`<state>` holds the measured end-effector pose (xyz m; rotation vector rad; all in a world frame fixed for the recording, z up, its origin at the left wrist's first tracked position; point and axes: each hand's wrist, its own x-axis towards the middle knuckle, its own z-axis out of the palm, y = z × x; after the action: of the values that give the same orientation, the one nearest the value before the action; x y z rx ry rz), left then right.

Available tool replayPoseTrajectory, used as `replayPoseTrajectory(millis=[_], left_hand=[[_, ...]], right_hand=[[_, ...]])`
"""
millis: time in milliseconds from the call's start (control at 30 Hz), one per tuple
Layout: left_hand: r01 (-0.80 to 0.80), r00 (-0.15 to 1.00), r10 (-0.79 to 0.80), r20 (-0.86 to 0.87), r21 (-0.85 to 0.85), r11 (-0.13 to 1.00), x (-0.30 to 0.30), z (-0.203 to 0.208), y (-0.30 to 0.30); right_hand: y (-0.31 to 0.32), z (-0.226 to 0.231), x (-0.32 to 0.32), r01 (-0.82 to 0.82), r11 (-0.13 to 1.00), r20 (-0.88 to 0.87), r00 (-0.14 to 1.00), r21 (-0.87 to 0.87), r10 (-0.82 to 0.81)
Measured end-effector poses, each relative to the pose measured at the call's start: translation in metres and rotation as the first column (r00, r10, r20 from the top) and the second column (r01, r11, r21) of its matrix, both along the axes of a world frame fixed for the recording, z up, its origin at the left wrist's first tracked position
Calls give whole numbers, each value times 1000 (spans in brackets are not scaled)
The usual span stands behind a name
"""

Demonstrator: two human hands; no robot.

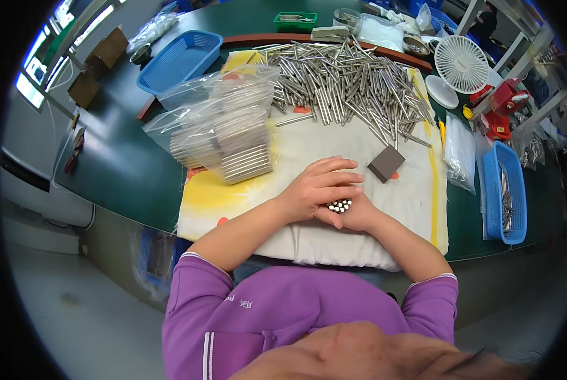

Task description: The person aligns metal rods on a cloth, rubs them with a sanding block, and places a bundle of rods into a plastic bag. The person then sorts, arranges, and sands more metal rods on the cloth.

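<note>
Several smooth, round-ended metal rods (339,206) sit bundled in the left hand (314,189), fingers curled around them; the right hand (359,215) touches it, grip hidden. Soft cloth (324,142) opens ahead, draping the table's (122,168) front edge.

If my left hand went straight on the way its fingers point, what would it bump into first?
Probably the brown block on the cloth, just ahead of your left hand. Depth is unclear, though: if the hand is raised enough, it might pass over the block.
</note>
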<state>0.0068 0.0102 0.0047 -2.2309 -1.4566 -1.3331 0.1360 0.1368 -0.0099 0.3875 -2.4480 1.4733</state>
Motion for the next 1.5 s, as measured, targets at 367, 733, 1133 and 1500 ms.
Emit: replayPoseTrajectory(millis=[367, 733, 1133, 1500], left_hand=[[-739, 611, 791, -14, 347, 577, -27, 75, -91], [-895, 437, 872, -222, -206, 396, -77, 108, -194], [-721, 677, 680, -280, -72, 689, -74, 120, -176], [-652, 684, 610, -401, 39, 757, -82, 120, -182]], right_hand=[[1, 11, 2, 196, 902, 311, 947, -385, -73], [3, 3, -1, 311, 894, 273, 935, -321, -227], [0, 82, -54, 154, 607, 119, 988, -780, -97], [-93, 156, -165, -57, 818, -4, 997, 572, 73]])
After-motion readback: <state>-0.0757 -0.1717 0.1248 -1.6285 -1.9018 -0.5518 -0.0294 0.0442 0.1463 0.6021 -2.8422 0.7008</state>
